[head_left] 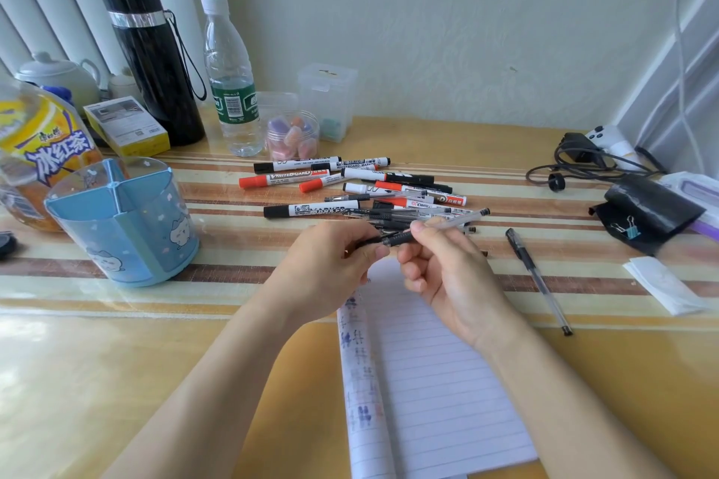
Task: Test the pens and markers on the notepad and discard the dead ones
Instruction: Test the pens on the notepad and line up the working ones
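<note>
Above the top of the lined notepad (435, 381), both hands hold one clear gel pen (451, 222) with a black grip. My right hand (447, 268) grips its barrel between thumb and fingers. My left hand (330, 264) pinches the pen's black cap end. Behind them lies a pile of whiteboard markers and pens (362, 187), red-capped and black-capped. Another capped gel pen (539, 280) lies alone to the right of the notepad. The notepad's rolled left page carries blue and red scribbles.
A blue divided pen holder (124, 222) stands at the left. Behind it are an iced tea bottle (35, 152), a black flask (151, 62), a water bottle (231, 78) and clear plastic jars (291, 134). Cables (583, 163), a black pouch (649, 212) and folded paper (661, 284) lie at the right.
</note>
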